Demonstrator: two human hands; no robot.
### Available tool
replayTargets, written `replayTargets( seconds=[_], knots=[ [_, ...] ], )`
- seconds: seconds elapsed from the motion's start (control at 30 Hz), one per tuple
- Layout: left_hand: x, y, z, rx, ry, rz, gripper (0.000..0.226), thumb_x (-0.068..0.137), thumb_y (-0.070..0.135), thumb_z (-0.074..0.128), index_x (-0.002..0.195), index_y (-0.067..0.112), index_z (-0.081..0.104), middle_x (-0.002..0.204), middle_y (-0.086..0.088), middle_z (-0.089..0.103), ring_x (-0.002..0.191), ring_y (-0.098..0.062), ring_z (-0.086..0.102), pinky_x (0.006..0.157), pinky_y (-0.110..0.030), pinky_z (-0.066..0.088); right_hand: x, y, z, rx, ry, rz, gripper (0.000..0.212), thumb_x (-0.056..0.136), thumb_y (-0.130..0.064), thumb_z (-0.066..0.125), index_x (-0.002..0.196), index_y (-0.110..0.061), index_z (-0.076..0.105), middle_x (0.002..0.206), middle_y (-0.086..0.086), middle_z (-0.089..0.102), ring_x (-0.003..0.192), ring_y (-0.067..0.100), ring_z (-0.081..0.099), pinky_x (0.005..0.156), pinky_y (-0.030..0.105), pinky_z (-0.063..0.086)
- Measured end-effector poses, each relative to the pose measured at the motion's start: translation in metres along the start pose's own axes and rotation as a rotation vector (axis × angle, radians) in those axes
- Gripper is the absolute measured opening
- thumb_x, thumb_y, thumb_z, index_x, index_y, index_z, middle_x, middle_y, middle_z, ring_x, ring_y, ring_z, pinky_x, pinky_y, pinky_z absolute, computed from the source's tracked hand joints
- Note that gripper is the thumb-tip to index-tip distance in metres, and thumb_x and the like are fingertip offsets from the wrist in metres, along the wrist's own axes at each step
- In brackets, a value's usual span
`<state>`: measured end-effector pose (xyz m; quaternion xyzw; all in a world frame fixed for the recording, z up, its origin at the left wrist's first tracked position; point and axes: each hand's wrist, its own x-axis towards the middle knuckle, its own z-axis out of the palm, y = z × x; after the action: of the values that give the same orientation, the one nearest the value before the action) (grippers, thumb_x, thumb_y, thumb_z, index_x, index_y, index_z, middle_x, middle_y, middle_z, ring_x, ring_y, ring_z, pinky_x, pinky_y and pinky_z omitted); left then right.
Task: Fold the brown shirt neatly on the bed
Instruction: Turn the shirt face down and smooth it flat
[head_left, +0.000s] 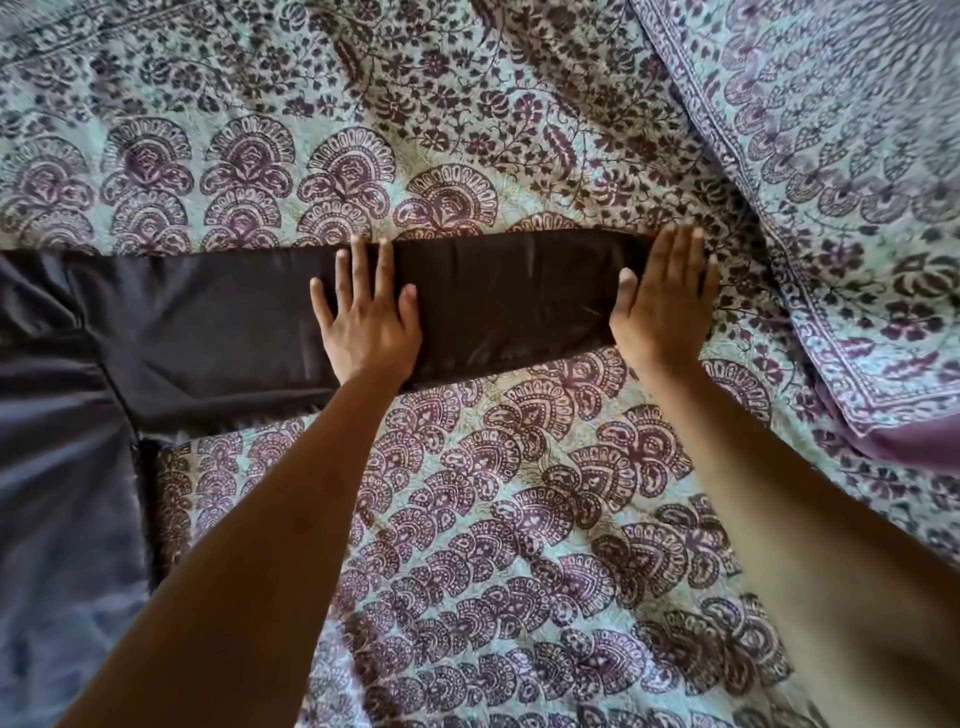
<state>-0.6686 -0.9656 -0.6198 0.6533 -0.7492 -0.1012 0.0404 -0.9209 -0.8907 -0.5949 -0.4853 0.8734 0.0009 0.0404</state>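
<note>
Shirt: brown shirt (171, 332) flat on bedspread (519, 493), sleeve out to the right.
L hand: left hand (370, 317) flat mid-sleeve, fingers spread wide.
R hand: right hand (665, 301) flat on cuff end, fingers straight, close together.

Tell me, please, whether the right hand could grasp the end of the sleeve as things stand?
Probably yes: the right hand lies flat right at the end of the sleeve, with nothing over it, and the pillow sits apart to the right.
</note>
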Motion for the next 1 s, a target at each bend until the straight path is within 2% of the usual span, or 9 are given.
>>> replayTargets(
  seconds=[0.07,0.17,0.33,0.47,0.57,0.67,0.73,0.9,1.0],
  knots=[
    [0.0,0.0,0.001,0.0,0.001,-0.001,0.054,0.098,0.042,0.025,0.149,0.026,0.015,0.158,-0.003,0.009,0.146,-0.021,0.007,0.116,-0.047,-0.001,-0.004,-0.012,0.001,0.036,-0.008,-0.148,0.063,0.096,-0.04,0.013,0.147,-0.003,0.005,0.156,0.013,0.001,0.144,0.024,0.0,0.118,0.039,0.0],
    [0.001,-0.001,0.001,0.002,0.008,0.001,0.054,0.098,0.042,0.024,0.149,0.026,0.015,0.158,-0.002,0.009,0.146,-0.021,0.007,0.117,-0.047,0.0,-0.015,-0.023,0.013,0.056,-0.088,-0.403,0.067,0.092,-0.042,0.004,0.147,-0.006,0.007,0.157,0.01,0.004,0.145,0.021,0.004,0.116,0.034,0.0],
    [0.0,0.001,0.0,0.02,-0.016,-0.013,0.054,0.098,0.042,0.024,0.149,0.026,0.014,0.159,-0.002,0.007,0.146,-0.02,0.005,0.116,-0.047,-0.001,-0.014,0.004,0.016,0.017,-0.025,-0.214,0.063,0.093,-0.04,0.01,0.148,-0.008,0.011,0.157,0.008,0.008,0.144,0.022,0.008,0.116,0.037,0.001],
    [0.011,-0.003,-0.013,-0.015,-0.205,0.014,0.058,0.098,0.045,0.025,0.15,0.028,0.004,0.159,-0.001,-0.005,0.146,-0.02,-0.003,0.116,-0.048,-0.005,-0.02,0.007,0.004,0.041,-0.047,-0.032,0.061,0.098,-0.037,0.024,0.148,-0.006,0.005,0.156,0.013,0.005,0.144,0.026,0.006,0.117,0.041,0.003],
    [0.004,-0.01,-0.043,-0.217,-0.286,-0.02,0.068,0.095,0.044,0.041,0.15,0.027,0.005,0.159,0.001,-0.002,0.146,-0.018,0.001,0.116,-0.048,0.002,-0.044,-0.012,-0.015,0.245,-0.05,-0.094,0.062,0.097,-0.036,0.033,0.146,-0.003,0.014,0.154,0.017,0.014,0.143,0.029,0.012,0.117,0.042,0.007],
    [-0.043,-0.025,-0.084,-0.356,-0.161,-0.156,0.077,0.089,0.038,0.054,0.15,0.02,0.011,0.158,-0.005,0.01,0.144,-0.023,0.016,0.114,-0.046,0.016,-0.086,-0.045,-0.038,0.494,-0.045,-0.232,0.068,0.092,-0.043,0.034,0.144,-0.001,0.024,0.151,0.019,0.024,0.141,0.032,0.019,0.115,0.042,0.015],
    [-0.092,-0.044,-0.118,-0.365,-0.101,-0.196,0.081,0.083,0.044,0.053,0.149,0.015,0.017,0.156,-0.009,0.018,0.142,-0.026,0.022,0.112,-0.044,0.022,-0.125,-0.07,-0.058,0.613,-0.089,-0.337,0.07,0.089,-0.046,0.03,0.144,-0.002,0.025,0.151,0.018,0.026,0.141,0.03,0.019,0.115,0.04,0.014],
    [-0.197,-0.097,-0.201,-0.349,0.043,-0.304,0.08,0.073,0.043,0.048,0.145,0.014,0.029,0.152,-0.01,0.029,0.139,-0.027,0.028,0.112,-0.042,0.023,-0.218,-0.122,-0.112,0.781,-0.106,-0.554,0.064,0.092,-0.044,0.031,0.14,-0.001,0.035,0.144,0.019,0.039,0.135,0.03,0.032,0.111,0.043,0.024],
    [-0.248,-0.121,-0.244,-0.278,0.115,-0.29,0.078,0.074,0.049,0.046,0.143,0.016,0.032,0.15,-0.009,0.032,0.138,-0.028,0.03,0.112,-0.042,0.022,-0.265,-0.151,-0.143,0.835,-0.083,-0.649,0.063,0.095,-0.046,0.027,0.136,0.0,0.04,0.139,0.019,0.045,0.129,0.032,0.041,0.107,0.043,0.031]
  ],
)
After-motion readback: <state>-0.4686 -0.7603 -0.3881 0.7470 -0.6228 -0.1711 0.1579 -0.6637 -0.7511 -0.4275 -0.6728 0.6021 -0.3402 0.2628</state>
